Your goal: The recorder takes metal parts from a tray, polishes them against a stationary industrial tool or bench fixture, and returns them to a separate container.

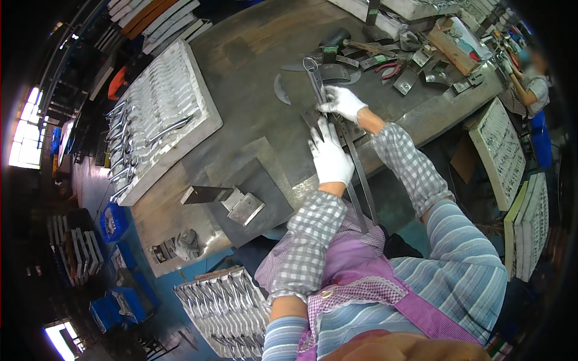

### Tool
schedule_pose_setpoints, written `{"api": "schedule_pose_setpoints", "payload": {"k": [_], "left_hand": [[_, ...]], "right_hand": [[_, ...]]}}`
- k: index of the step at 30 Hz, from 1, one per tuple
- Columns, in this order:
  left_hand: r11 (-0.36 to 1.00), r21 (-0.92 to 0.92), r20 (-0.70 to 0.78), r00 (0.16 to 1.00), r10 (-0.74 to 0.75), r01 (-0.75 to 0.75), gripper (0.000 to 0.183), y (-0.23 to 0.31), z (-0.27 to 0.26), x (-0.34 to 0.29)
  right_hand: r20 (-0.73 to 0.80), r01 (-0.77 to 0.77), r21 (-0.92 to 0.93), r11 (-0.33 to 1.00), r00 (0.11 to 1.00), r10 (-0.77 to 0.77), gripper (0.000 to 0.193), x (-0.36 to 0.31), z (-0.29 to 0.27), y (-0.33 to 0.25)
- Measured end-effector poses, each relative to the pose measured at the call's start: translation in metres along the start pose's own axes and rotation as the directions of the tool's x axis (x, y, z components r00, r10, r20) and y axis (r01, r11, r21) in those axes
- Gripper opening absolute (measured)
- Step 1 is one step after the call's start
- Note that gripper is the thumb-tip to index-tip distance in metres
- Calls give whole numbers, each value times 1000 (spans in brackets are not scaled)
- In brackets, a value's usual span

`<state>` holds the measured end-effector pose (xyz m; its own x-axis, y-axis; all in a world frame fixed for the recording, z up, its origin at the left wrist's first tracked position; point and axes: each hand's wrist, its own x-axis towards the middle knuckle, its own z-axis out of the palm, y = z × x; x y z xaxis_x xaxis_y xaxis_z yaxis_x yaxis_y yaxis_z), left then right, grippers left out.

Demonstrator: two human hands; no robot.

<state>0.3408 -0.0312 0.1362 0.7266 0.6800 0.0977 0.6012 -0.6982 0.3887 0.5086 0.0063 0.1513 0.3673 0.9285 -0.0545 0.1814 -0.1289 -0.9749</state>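
My left hand [332, 159], in a white glove, lies with fingers stretched out against a small dark metal block [311, 117] at the table's near edge. Just beyond it, my right hand [343, 103], also gloved, has its fingers closed round the lower part of a shiny metal piece with a ring end [314, 77]. The ring points away from me; the piece's lower end is hidden by my fingers. Two long flat metal bars [359, 174] run from under my hands toward my lap. A crescent-shaped metal plate [282, 90] rests left of the ring piece.
A white tray [208, 114] of shiny curved metal pieces stands at the left. Pink-handled pliers [390, 71], a hammer [335, 38] and metal blocks crowd the far right. A metal bracket [245, 207] sits near left. Another loaded tray [226, 313] is below; a co-worker [530, 90] is at right.
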Motion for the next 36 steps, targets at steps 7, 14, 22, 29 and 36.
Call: {"api": "schedule_pose_setpoints", "payload": {"k": [7, 14, 22, 29, 36], "left_hand": [[992, -117, -74, 996, -51, 42, 77, -4, 2, -1], [979, -183, -72, 992, -100, 85, 76, -3, -7, 1], [979, -176, -76, 991, -114, 99, 76, -2, -21, -7], [989, -127, 29, 997, -67, 70, 78, -2, -23, -8], [975, -198, -23, 994, -104, 97, 88, 23, 9, -58]], "right_hand": [[-118, 139, -172, 975, 980, -161, 46, -78, 1, 21], [-190, 280, -410, 868, 905, -382, 37, -83, -2, 16], [-336, -254, -458, 852, 937, 99, 43, -163, -4, 16], [105, -460, 487, 743, 875, 473, 46, -243, 36, 20], [23, -509, 620, 597, 772, 635, 44, -241, 28, 4]]}}
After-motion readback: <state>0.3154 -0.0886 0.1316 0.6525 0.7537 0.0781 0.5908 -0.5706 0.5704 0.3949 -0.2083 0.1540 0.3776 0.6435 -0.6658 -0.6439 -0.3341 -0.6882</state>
